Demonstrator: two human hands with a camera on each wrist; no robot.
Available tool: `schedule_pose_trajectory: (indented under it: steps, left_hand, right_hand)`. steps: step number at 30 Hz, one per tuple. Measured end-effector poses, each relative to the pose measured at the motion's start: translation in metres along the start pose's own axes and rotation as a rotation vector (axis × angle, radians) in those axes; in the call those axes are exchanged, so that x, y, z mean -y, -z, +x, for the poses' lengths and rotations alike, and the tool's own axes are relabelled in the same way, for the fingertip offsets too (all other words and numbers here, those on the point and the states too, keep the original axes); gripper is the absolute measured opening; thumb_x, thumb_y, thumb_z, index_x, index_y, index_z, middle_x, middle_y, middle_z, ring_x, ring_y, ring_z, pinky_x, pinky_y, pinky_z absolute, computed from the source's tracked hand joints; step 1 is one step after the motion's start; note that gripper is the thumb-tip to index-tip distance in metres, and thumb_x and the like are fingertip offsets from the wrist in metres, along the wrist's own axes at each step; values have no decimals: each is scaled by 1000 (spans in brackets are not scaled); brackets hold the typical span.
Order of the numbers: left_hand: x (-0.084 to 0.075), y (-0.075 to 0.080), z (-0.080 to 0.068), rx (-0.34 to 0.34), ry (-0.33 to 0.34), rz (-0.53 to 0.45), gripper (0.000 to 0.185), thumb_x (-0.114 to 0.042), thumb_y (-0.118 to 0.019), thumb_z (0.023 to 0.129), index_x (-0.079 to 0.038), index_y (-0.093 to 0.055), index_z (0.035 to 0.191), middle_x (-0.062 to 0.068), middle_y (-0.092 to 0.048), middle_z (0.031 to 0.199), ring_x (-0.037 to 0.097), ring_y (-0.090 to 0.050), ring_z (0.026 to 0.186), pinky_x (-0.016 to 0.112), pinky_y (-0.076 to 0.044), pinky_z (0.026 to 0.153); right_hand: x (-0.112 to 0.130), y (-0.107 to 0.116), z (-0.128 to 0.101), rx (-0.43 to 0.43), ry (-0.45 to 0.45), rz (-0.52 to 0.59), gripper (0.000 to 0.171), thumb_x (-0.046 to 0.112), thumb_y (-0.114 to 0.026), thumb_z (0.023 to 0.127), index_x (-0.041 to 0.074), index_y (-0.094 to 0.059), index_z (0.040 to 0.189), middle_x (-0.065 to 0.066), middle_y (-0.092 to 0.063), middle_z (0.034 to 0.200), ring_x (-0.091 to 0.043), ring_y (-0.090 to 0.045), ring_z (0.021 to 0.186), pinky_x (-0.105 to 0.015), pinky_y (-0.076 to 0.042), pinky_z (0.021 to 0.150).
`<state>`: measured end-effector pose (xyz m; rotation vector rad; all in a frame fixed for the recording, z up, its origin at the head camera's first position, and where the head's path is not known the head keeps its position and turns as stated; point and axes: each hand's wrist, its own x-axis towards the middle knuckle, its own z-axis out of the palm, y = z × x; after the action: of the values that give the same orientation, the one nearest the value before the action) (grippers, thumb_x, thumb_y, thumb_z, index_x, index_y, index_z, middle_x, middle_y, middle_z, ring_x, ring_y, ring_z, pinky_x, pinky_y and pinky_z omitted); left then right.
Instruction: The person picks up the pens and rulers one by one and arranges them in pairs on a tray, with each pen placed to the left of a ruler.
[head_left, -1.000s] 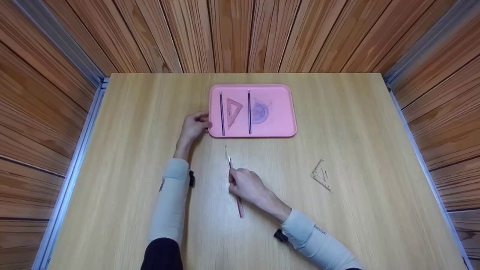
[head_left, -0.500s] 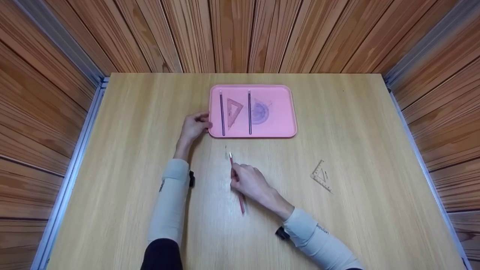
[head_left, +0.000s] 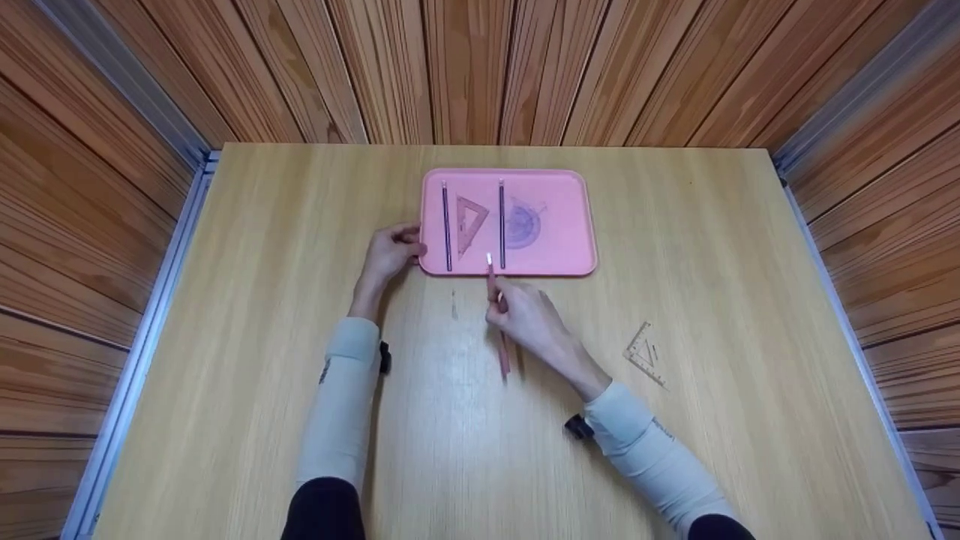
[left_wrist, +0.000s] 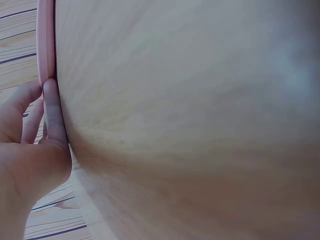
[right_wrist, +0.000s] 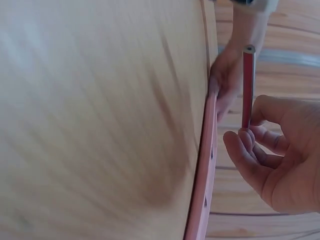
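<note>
In the head view my left hand (head_left: 388, 253) holds the left rim of a pink tray (head_left: 568, 225), thumb and fingers at its edge, as the left wrist view also shows on the tray (left_wrist: 46, 45). My right hand (head_left: 531, 315) pinches a red pencil (head_left: 504, 354) by its middle. The pencil's white tip end reaches over the tray's front rim; its other end, flat and unsharpened in the right wrist view, points back toward me. On the tray lie two dark striped pencils (head_left: 448, 232), a triangular set square (head_left: 463, 232) between them, and a bluish protractor (head_left: 523, 227) right of the second pencil.
A clear set square (head_left: 637, 360) lies on the wooden table (head_left: 712, 262) to the right of my right hand. A faint, thin transparent piece (head_left: 454, 304) lies in front of the tray, its kind unclear. Wood-plank walls (head_left: 465, 67) enclose the table at the back and sides.
My right hand has moved forward and slightly right with the red pencil, whose white end now overlaps the tray's front edge. The left hand stays at the tray's rim.
</note>
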<state>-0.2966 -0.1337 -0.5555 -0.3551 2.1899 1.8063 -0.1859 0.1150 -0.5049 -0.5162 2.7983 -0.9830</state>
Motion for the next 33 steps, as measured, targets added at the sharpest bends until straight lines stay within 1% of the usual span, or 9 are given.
schedule_pose_trajectory:
  steps: [7, 10, 14, 20, 24, 27, 30, 33]
  left_hand:
    - [0, 1, -1, 1, 8, -12, 48, -2, -67, 89, -15, -62, 135, 9, -64, 109, 20, -64, 90, 27, -59, 75]
    - [-1, 0, -1, 4, 9, -14, 48, -3, -67, 90, -15, -62, 135, 10, -65, 110, 21, -65, 92, 29, -59, 77]
    - [-1, 0, 1, 0, 8, -8, 47, -2, -67, 89, -15, -62, 134, 10, -65, 110, 20, -65, 91, 29, -59, 77]
    - [1, -2, 3, 2, 2, -13, 46, -1, -68, 89, -14, -63, 133, 10, -66, 109, 20, -65, 90, 28, -60, 76]
    - [1, -1, 3, -10, -8, -16, 47, -1, -69, 88, -12, -64, 133, 10, -66, 105, 19, -65, 85, 26, -60, 72]
    - [1, 0, 4, -9, -10, -15, 48, 1, -69, 87, -10, -63, 133, 10, -65, 103, 17, -65, 83, 25, -60, 70]
    - [1, 2, 3, -6, 6, -15, 48, 0, -69, 87, -11, -63, 133, 8, -63, 103, 17, -64, 83, 25, -59, 70]
    - [1, 2, 2, -3, 24, -20, 48, 0, -69, 88, -13, -63, 134, 8, -63, 105, 18, -64, 86, 25, -59, 72]
  right_hand:
    - [-24, 24, 31, -25, -54, 3, 12, 5, -62, 85, 4, -65, 97, -9, -68, 88, -21, -65, 77, -29, -57, 64]
    - [-37, 37, 45, -40, -87, 17, 12, 6, -63, 85, 4, -64, 97, -10, -68, 87, -22, -64, 75, -30, -55, 60]
    - [-54, 51, 63, -65, -120, 12, 14, 6, -62, 85, 4, -63, 99, -13, -68, 90, -22, -62, 73, -27, -51, 55]
    - [-76, 67, 88, -80, -171, -35, 14, 8, -62, 89, 3, -61, 103, -13, -68, 95, -21, -62, 76, -24, -47, 56]
    - [-87, 73, 102, -74, -207, -54, 13, 12, -62, 91, 4, -60, 101, -12, -67, 94, -20, -59, 76, -26, -45, 57]
    - [-94, 74, 111, -73, -221, -87, 13, 14, -62, 91, 4, -60, 100, -12, -66, 92, -20, -58, 74, -27, -43, 57]
    - [-101, 72, 117, -81, -224, -115, 12, 13, -60, 90, 4, -61, 99, -11, -66, 90, -20, -58, 73, -27, -43, 58]
    - [-109, 68, 121, -74, -221, -127, 12, 11, -59, 90, 3, -61, 99, -13, -67, 91, -22, -60, 75, -30, -47, 60]
